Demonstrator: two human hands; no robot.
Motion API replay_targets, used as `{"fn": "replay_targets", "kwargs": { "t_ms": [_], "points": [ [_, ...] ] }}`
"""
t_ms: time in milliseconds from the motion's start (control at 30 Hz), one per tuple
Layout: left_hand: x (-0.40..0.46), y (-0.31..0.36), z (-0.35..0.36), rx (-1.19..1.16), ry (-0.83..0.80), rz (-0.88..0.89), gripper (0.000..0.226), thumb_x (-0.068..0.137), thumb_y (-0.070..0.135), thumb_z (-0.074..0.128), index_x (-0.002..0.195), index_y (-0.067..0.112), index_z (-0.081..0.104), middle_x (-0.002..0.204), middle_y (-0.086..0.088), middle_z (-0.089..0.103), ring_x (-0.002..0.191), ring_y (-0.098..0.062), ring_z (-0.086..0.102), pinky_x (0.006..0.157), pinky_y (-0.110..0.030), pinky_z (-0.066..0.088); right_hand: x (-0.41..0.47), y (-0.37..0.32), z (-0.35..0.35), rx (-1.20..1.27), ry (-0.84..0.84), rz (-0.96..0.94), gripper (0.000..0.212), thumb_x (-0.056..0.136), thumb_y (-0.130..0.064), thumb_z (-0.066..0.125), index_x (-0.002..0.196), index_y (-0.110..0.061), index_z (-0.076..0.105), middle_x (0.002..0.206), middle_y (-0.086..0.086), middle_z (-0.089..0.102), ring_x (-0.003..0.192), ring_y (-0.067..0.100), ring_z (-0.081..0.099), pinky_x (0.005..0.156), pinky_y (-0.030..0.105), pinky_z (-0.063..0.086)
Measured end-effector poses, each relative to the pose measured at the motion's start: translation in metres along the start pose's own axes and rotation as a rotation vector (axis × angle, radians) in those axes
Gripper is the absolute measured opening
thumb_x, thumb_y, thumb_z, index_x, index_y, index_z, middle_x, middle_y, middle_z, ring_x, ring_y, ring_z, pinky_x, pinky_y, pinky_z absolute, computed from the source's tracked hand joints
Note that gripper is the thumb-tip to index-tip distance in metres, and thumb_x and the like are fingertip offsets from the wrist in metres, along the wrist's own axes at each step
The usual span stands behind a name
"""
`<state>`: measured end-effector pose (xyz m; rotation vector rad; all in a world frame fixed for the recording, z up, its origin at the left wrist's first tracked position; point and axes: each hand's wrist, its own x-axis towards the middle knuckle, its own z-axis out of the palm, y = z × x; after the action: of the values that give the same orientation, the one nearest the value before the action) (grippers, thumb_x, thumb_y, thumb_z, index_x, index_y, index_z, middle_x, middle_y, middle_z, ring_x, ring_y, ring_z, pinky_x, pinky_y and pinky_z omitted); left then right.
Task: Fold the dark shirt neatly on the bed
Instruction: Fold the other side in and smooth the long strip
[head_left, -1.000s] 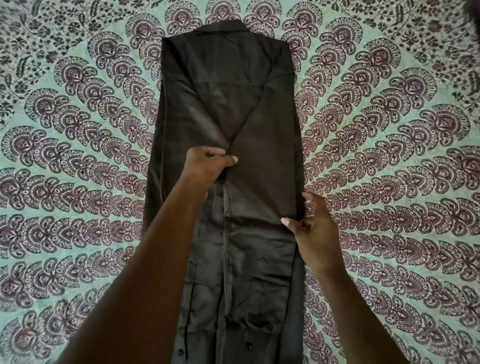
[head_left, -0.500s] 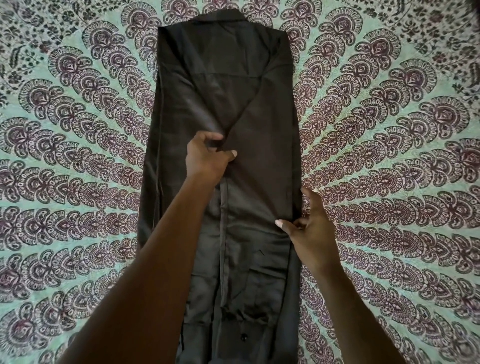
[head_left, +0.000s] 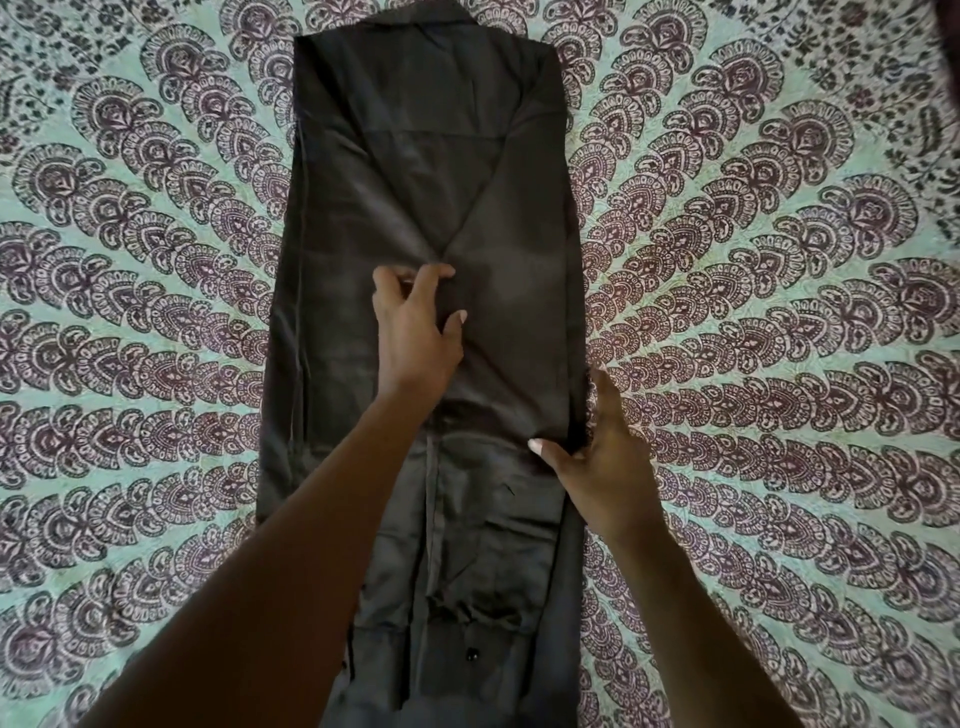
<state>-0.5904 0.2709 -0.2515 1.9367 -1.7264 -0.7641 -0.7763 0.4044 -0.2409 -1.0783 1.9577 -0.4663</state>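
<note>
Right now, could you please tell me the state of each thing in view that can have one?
dark shirt: lying flat on the bed, both sides folded in to a long narrow strip, not yet folded lengthwise.
left hand: fingers curled, pinching the cloth at the middle of the shirt.
right hand: gripping the shirt's right edge, thumb on top.
bedspread: spread flat under the shirt.
</note>
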Motion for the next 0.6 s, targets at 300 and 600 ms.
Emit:
{"fn": "replay_targets", "kwargs": {
  "t_ms": [300, 600],
  "points": [
    [-0.079, -0.017, -0.01, 0.395, -0.296, 0.096, 0.065, 0.096, 0.053, 0.062, 0.155, 0.041, 0.038, 0.173, 0.005, 0.004, 0.155, -0.029, 0.016, 0.115, -0.059, 0.031, -0.032, 0.018, 0.005, -0.11, -0.024, -0.008, 0.106, 0.085, -0.039, 0.083, 0.162, -0.04, 0.011, 0.075, -0.002, 0.071, 0.081, 0.03, 0.074, 0.077, 0.043, 0.061],
    [-0.173, -0.015, -0.04, -0.125, -0.104, -0.324, 0.037, 0.091, 0.028, 0.077, 0.12, 0.027, 0.053, 0.099, 0.013, 0.06, 0.099, -0.018, 0.066, 0.087, -0.042, 0.059, -0.094, 0.033, 0.023, -0.113, -0.014, -0.013, 0.11, 0.086, -0.038, 0.084, 0.166, -0.032, 0.009, 0.069, -0.001, 0.068, 0.065, 0.022, 0.069, 0.066, 0.041, 0.06]
  ]
}}
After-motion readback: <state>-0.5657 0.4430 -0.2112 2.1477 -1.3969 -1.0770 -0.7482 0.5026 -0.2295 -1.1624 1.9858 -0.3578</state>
